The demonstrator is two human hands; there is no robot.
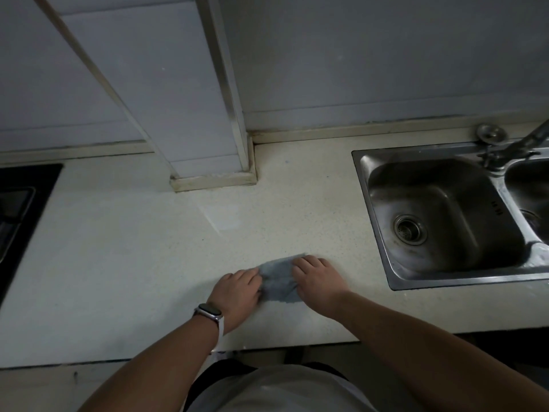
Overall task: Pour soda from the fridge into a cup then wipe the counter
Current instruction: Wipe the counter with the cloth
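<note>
We find the cloth [279,281] flat on the counter [148,248] at lower centre of the frame, directly between both hands and equally near each. The left hand [237,289] grips its bunched left edge with curled fingers. The right hand [318,281] covers its right edge; we cannot tell whether those fingers grip or press. Its long axis runs toward the frame's upper right. We judge wiping is under way.
</note>
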